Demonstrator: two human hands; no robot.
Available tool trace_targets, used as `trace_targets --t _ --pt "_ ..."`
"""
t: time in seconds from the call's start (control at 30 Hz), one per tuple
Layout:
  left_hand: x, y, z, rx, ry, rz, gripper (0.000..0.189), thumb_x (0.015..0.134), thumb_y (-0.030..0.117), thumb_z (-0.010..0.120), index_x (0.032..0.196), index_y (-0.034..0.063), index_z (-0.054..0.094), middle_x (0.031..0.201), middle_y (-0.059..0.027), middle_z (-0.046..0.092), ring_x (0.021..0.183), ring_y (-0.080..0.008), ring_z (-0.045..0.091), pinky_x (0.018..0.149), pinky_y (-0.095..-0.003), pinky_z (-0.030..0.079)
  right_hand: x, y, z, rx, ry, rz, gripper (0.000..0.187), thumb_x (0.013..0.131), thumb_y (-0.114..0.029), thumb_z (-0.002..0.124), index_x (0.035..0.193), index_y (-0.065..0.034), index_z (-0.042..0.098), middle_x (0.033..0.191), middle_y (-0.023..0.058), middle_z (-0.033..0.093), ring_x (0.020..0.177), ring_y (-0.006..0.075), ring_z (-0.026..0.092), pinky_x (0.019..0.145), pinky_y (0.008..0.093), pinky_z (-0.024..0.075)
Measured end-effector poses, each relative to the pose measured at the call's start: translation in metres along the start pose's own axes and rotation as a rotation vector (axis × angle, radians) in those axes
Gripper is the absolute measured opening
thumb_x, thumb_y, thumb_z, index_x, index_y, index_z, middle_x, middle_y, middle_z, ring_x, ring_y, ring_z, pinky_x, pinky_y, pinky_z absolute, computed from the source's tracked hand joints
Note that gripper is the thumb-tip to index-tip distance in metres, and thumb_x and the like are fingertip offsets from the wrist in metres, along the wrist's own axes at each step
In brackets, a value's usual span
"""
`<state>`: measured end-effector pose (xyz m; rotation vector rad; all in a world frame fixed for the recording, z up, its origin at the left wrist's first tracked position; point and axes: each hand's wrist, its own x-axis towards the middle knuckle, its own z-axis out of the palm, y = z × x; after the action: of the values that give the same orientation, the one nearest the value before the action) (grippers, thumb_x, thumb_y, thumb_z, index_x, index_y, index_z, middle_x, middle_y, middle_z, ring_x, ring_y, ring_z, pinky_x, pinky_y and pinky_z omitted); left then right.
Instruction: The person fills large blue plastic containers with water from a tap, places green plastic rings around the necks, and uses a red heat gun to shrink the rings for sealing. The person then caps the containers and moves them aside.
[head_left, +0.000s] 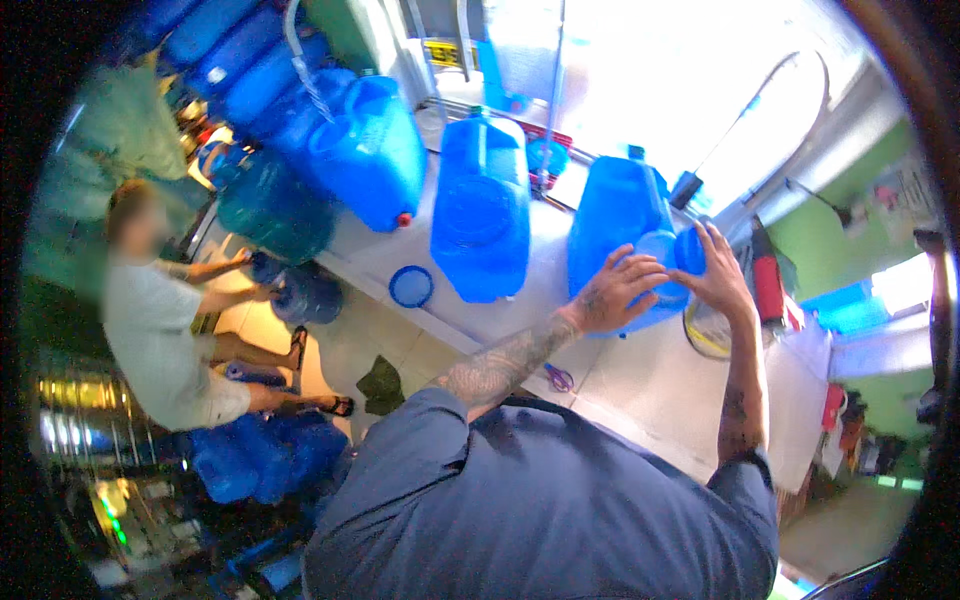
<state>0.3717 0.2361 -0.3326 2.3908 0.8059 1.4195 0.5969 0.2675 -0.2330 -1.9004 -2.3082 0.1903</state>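
Note:
My right hand (721, 271) grips a blue round screw cap (690, 251) between thumb and fingers. It is above the right-hand blue plastic jug (615, 217), close to its pale round mouth (656, 246). Just left of the cap, my left hand (621, 294) is over the jug with its fingers apart and nothing visible in it. Whether it touches the jug is not clear. Another blue jug (480, 210) stands to the left, its large round cap facing me. A third blue jug (375, 157), with a red spigot, has a clear hose (306, 79) reaching into its mouth.
A blue ring-shaped lid (411, 286) lies on the white counter (450, 322). Purple-handled scissors (559, 377) are by its front edge. At left, a person (161, 315) handles a translucent blue water bottle (307, 292). A dark cloth (381, 385) lies on the floor.

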Motion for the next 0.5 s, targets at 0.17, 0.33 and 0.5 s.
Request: trace_targets --t 0.17,0.33,0.5 --pt "-0.008 0.013 -0.070 0.026 0.131 -0.161 0.045 0.100 0.024 0.063 0.141 0.0083 0.054 0.149 -0.0179 0.050 0.139 -0.0370 0.046 0.119 -0.0506 0.031 -0.013 -0.044 0.015 0.024 -0.103 -0.229 0.113 0.074 -0.064 0.082 0.160 -0.0113 0.031 0.165 0.0230 0.025 0.153 0.0435 0.023 0.123 0.0556 0.0232" --pt "-0.032 -0.027 -0.164 0.110 0.411 -0.277 0.043 0.102 0.019 0.060 0.141 0.0031 0.052 0.148 -0.0181 0.049 0.138 -0.0352 0.047 0.116 -0.0443 0.036 -0.017 -0.070 0.000 0.010 -0.015 -0.205 0.103 0.080 -0.056 0.079 0.160 -0.0116 0.031 0.166 0.0213 0.024 0.155 0.0425 0.020 0.125 0.0551 0.0191" --pt "-0.090 -0.103 -0.220 -0.004 0.690 -0.617 0.039 0.105 0.019 0.055 0.141 0.0032 0.052 0.141 -0.0159 0.054 0.133 -0.0289 0.051 0.113 -0.0420 0.039 -0.014 -0.118 -0.010 0.316 0.186 -0.202 0.084 0.087 -0.040 0.078 0.156 -0.0106 0.039 0.164 0.0184 0.033 0.151 0.0389 0.032 0.121 0.0519 0.0303"
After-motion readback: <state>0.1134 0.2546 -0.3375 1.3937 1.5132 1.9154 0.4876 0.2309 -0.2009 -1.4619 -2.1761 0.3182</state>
